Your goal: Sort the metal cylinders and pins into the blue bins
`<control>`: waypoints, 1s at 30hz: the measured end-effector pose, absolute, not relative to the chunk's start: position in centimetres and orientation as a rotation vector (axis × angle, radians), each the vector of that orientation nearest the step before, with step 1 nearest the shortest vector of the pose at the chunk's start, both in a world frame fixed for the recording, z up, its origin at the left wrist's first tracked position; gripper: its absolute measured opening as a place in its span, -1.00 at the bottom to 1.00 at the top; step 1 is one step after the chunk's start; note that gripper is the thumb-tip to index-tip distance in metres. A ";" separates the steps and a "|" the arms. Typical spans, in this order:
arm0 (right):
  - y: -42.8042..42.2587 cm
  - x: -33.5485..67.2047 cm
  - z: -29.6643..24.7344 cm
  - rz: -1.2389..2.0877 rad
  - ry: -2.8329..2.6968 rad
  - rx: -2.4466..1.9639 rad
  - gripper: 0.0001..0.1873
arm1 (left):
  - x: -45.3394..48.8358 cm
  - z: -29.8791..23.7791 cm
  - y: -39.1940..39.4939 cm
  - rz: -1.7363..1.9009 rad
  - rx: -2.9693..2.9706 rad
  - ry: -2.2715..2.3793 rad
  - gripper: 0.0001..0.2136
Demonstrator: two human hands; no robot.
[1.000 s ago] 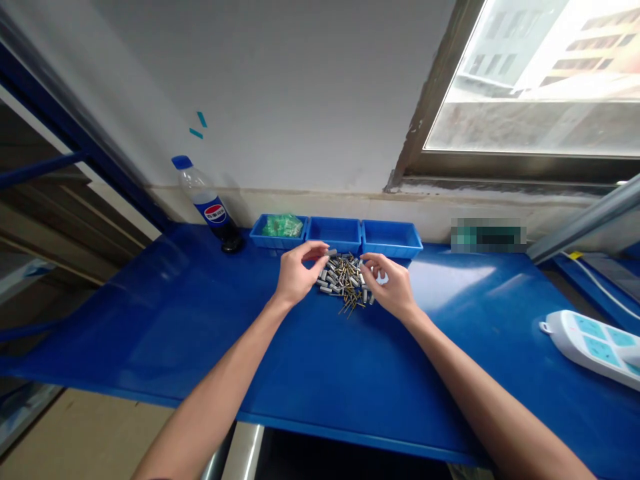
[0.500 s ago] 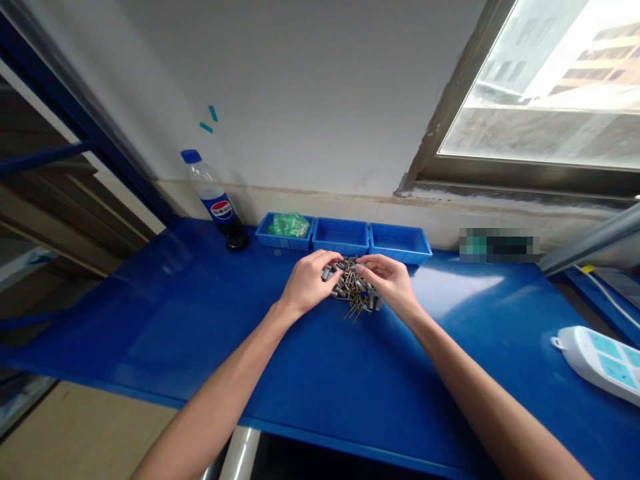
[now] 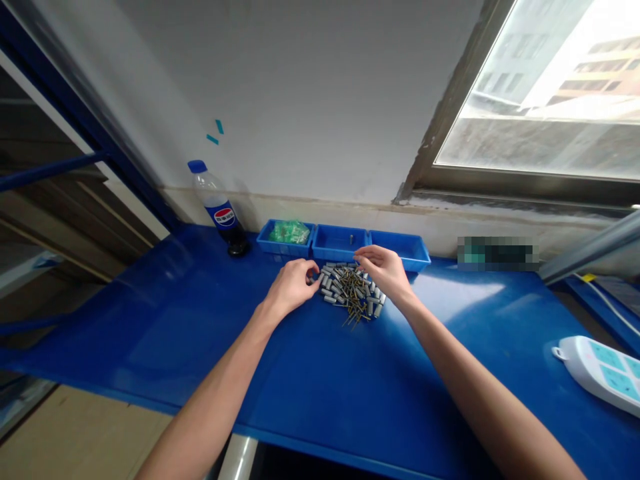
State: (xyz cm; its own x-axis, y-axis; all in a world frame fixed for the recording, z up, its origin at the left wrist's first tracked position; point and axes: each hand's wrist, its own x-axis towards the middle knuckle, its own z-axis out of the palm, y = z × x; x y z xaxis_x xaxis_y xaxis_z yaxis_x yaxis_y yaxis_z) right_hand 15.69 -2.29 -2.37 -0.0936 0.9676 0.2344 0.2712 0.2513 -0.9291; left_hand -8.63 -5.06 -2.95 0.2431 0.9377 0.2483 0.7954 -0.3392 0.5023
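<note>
A heap of small grey cylinders and thin brass pins (image 3: 350,293) lies on the blue table (image 3: 320,380), just in front of three blue bins. My left hand (image 3: 290,287) rests at the heap's left edge with its fingers curled in a pinch; what it holds is too small to make out. My right hand (image 3: 383,270) hovers over the heap's far right side, fingers bent and drawn together near the middle bin (image 3: 341,244), which holds one small grey part. The left bin (image 3: 286,238) contains green pieces. The right bin (image 3: 407,248) looks bare.
A cola bottle with a blue cap (image 3: 220,210) stands left of the bins by the wall. A white power strip (image 3: 600,363) lies at the table's right edge. A window (image 3: 545,93) fills the upper right, and a blue frame post runs along the left.
Both hands had come together over the heap half a second ago and have since drawn apart. A small grey part now lies in the middle bin. The view has shifted slightly.
</note>
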 end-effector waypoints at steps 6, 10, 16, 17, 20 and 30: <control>-3.1 15.7 -2.1 1.067 -1.701 -1.098 -0.80 | -8.8 -3.4 -5.0 0.682 2.307 1.748 -0.74; -3.1 15.8 -1.8 1.089 -1.738 -1.088 -0.80 | -8.6 -3.7 -4.7 0.784 2.223 1.734 -0.74; -3.1 16.0 -1.6 1.159 -1.750 -1.086 -0.72 | -7.2 -2.8 -5.0 1.259 2.041 1.406 -0.79; -3.2 15.9 -1.5 1.195 -1.741 -1.075 -0.68 | -6.9 -2.6 -5.2 1.283 2.042 1.352 -0.81; -3.5 15.7 -1.5 1.317 -1.719 -1.010 -0.60 | -5.8 -2.4 -5.9 1.292 2.065 1.272 -0.83; -2.8 15.7 -2.0 1.252 -1.480 -1.114 -0.64 | -6.2 -2.6 -5.7 1.130 2.291 1.369 -0.92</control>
State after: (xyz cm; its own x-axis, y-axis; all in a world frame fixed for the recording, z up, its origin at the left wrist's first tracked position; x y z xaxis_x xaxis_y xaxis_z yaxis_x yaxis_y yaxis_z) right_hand 15.69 -2.78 -2.00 -0.2156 0.9740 0.0694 0.0927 0.0911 -0.9915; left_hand -6.19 -5.72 -2.64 0.2606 0.8297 0.4936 0.6420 -0.5308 0.5533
